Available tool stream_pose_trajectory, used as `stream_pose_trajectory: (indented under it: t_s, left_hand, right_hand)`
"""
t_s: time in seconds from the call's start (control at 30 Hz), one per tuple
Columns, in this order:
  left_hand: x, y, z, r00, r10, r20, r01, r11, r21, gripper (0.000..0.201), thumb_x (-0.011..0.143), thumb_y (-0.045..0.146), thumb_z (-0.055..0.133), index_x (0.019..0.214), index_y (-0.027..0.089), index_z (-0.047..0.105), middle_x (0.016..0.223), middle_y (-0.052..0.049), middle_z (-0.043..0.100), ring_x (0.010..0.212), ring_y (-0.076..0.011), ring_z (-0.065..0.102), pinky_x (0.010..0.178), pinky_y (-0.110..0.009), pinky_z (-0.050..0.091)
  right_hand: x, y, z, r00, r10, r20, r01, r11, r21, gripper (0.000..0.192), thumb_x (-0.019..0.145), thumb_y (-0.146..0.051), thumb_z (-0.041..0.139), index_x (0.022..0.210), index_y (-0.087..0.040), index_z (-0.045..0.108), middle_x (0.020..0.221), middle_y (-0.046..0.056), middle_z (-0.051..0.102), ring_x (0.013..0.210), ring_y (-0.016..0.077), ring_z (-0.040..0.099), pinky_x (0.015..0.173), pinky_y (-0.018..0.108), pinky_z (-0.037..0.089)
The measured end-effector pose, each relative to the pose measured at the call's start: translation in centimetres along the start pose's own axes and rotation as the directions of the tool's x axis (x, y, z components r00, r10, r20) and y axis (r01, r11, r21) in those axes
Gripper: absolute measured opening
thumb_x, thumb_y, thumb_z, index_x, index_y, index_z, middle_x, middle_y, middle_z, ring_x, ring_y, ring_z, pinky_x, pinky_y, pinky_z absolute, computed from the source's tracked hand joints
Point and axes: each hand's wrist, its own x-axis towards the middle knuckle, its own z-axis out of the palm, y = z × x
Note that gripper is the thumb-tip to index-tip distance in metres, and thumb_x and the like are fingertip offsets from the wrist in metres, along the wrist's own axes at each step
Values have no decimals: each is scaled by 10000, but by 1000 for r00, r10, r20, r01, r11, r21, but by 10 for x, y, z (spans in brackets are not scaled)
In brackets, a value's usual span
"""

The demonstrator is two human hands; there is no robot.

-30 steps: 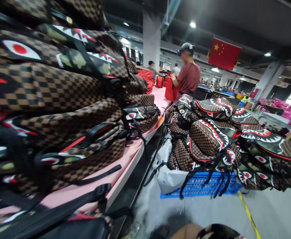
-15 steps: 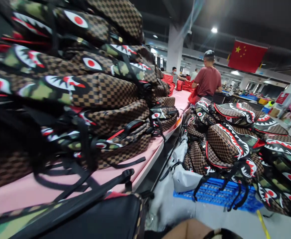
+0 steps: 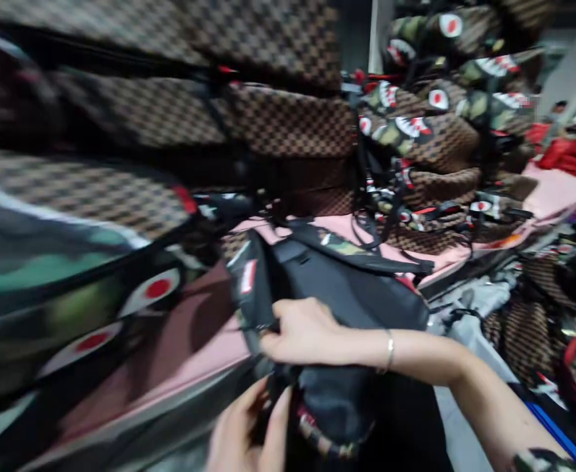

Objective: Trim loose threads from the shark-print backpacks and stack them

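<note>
One black backpack at the pink table edge, right hand and left hand both gripping it, stacked checkered backpacks behind, uncountable in the blur.

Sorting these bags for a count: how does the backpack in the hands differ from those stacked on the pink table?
The held backpack shows a plain black back panel; the stacked backpacks show brown checks. It lies at the table edge, gripped by the right hand and left hand; they sit piled, untouched. Both carry black straps.

Backpack matt black cloth; table smooth pink.
</note>
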Motion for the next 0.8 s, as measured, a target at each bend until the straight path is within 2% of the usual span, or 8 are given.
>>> stream_pose_trajectory:
  t_s: [0.1,0.23,0.3,0.4,0.5,0.63,0.7,0.8]
  left_hand:
    - [0,4,-6,997,-59,-45,58,998,-18,414,594,360,734,977,225,652,919,-47,656,828,-231,578,827,-299,408]
    - [7,6,-9,974,-223,-23,207,932,-299,371,578,332,748,920,205,685,940,-48,690,927,-244,593,872,-303,426]
    - [9,5,-12,951,-299,77,302,850,-432,354,569,323,754,886,177,695,894,-57,706,917,-256,607,870,-329,438]
    - [9,5,-17,887,-379,264,460,670,-582,322,569,296,751,842,132,702,807,-80,717,863,-264,637,818,-343,473]
    - [9,7,-18,832,-456,316,538,526,-659,244,564,242,751,770,120,701,735,-85,717,782,-249,662,705,-304,505]
    - [11,5,-17,804,-505,316,545,412,-730,188,544,186,762,710,134,692,672,-60,713,662,-212,668,653,-284,519]
    - [11,3,-16,798,-498,338,554,388,-737,197,547,178,763,724,125,696,667,-60,712,647,-200,666,658,-273,521]
    - [11,4,-16,792,-493,360,570,385,-725,221,552,182,764,754,115,702,679,-66,712,663,-197,667,655,-256,521]
  right_hand:
    - [11,-12,4,999,-43,-9,43,999,34,190,771,-341,507,836,-184,593,744,38,660,664,186,601,567,256,407]
    - [13,-18,6,972,-207,109,173,950,261,277,836,-446,486,804,-185,574,795,-2,626,720,138,574,626,227,415]
    - [10,-12,7,968,-242,74,205,921,331,255,861,-435,472,923,-200,548,835,-17,612,741,122,563,666,227,423]
    - [0,6,11,960,-257,-110,279,914,295,181,895,-302,443,1045,-208,481,845,-12,596,755,124,552,720,253,430]
    - [-14,29,18,885,-407,-227,447,879,166,117,886,-241,455,968,-186,517,829,20,591,761,143,543,732,276,441]
    - [-27,53,26,724,-647,-237,664,747,-10,156,903,-258,444,973,-163,547,870,72,625,824,167,566,732,296,460]
    - [-29,57,28,676,-698,-238,696,710,-108,172,912,-261,435,972,-158,560,883,81,638,838,170,572,719,296,456]
    - [-28,55,29,643,-731,-228,692,682,-235,181,916,-257,436,951,-157,581,870,72,648,782,158,567,660,286,427]
